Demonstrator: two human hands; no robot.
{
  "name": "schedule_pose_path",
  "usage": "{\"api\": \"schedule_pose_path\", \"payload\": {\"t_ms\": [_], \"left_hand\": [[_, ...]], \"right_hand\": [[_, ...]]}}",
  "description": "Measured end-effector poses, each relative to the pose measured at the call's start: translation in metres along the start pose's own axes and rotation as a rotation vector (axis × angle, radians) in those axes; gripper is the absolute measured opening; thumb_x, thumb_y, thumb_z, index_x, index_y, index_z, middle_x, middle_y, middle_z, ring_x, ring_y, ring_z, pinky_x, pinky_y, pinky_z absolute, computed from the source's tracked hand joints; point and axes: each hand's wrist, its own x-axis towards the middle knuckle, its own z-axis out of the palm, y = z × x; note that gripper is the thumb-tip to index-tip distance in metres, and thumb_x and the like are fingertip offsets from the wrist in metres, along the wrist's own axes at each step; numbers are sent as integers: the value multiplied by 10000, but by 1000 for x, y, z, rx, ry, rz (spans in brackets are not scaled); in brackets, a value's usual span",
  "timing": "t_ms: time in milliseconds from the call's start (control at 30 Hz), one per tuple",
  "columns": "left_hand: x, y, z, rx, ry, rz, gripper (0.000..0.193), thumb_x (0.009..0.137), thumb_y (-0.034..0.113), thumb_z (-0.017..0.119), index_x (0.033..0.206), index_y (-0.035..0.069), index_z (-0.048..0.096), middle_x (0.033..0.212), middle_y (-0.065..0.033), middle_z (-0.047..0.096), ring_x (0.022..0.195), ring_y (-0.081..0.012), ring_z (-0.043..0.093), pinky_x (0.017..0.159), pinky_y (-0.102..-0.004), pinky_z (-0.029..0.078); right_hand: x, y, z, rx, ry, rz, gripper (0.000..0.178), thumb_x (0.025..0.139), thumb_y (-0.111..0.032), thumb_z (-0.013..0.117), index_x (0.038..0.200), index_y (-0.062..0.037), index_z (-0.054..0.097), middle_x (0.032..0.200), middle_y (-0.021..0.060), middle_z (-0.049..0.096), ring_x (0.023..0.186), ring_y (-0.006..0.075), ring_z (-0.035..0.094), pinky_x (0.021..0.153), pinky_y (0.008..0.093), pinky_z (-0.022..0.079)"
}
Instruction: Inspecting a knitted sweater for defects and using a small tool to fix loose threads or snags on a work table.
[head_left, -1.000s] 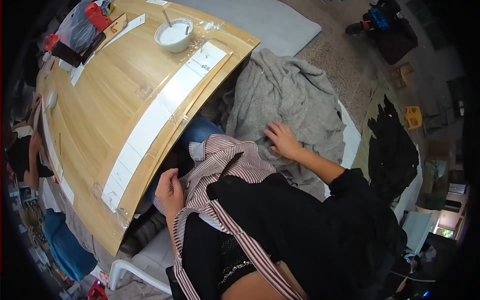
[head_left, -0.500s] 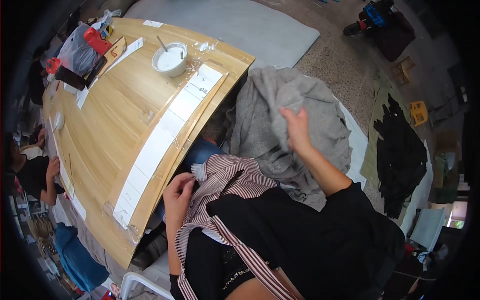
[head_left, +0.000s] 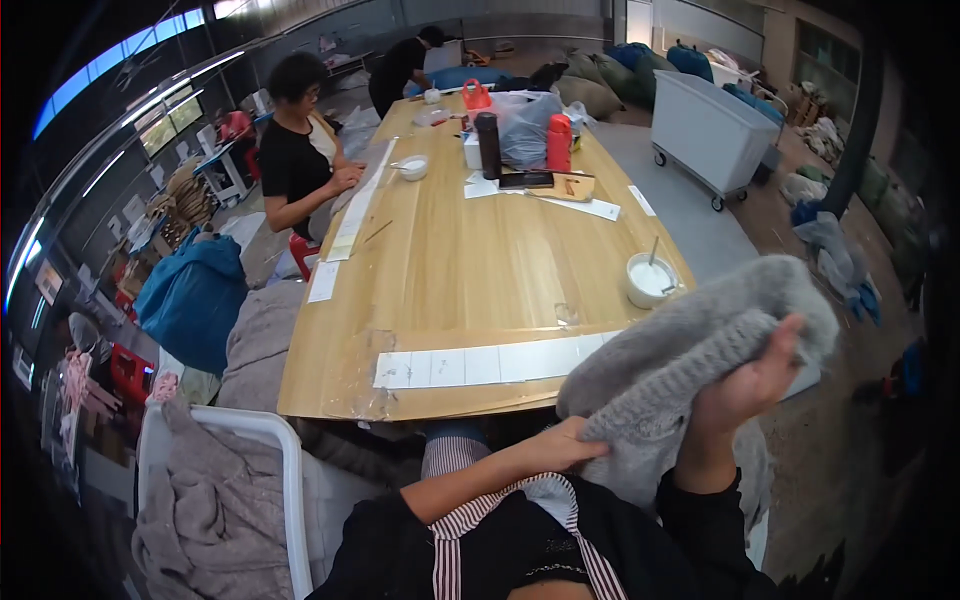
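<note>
Grey sweater (head_left: 690, 350) lifted at 4 o'clock, off the tabletop (head_left: 470, 270). My right hand (head_left: 745, 385) closed on its upper fold, left hand (head_left: 560, 450) pinching the lower edge, apparently spreading it for inspection.

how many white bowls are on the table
2. One white bowl with a stick in it stands near the table's right edge, by the grey knit; a second bowl sits near the seated person. Clutter at the far end may hide more.
</note>
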Motion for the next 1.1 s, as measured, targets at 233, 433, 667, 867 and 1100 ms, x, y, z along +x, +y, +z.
{"api": "schedule_pose_path", "payload": {"t_ms": [233, 433, 667, 867, 1100], "left_hand": [[-216, 92, -51, 43, 981, 714, 557, 982, 433, 516, 1246, -58, 521, 1164, -137, 632, 1041, -224, 618, 911, -385, 498], [-272, 84, -80, 481, 889, -72, 377, 819, 226, 716, 1098, -7, 614, 897, -70, 658, 850, -207, 631, 768, -313, 493], [-196, -50, -54, 1085, 872, -8, 662, 725, 215, 793, 1299, 37, 515, 1150, -171, 608, 1002, -328, 614, 835, -374, 506], [-104, -47, -40, 924, 921, 87, 488, 754, 99, 719, 1220, 56, 582, 1059, -184, 641, 940, -338, 635, 830, -371, 509], [-148, -39, -51, 1242, 1137, 58, 255, 741, 35, 630, 984, 79, 695, 858, -148, 654, 749, -337, 620, 691, -372, 501]], "right_hand": [[-1, -2, -15, -307, 12, -267, 435, 962, -291, 427, 1146, 81, 558, 1098, 204, 629, 987, 252, 656, 842, 393, 560], [-87, 62, -21, -24, -542, 869, 176, 919, -178, 584, 840, -28, 631, 781, 7, 640, 629, 83, 548, 574, 219, 430], [-151, 132, -27, -69, -425, 1457, 242, 954, -236, 575, 822, -44, 641, 681, 52, 643, 554, 104, 568, 556, 236, 464], [-148, 134, -27, -7, -422, 1376, 251, 943, -256, 603, 804, -51, 643, 671, 79, 659, 541, 110, 580, 557, 228, 456], [-125, 108, -39, -291, -788, 1074, 345, 924, -280, 637, 706, -14, 655, 655, 37, 657, 548, 73, 536, 495, 255, 401]]}}
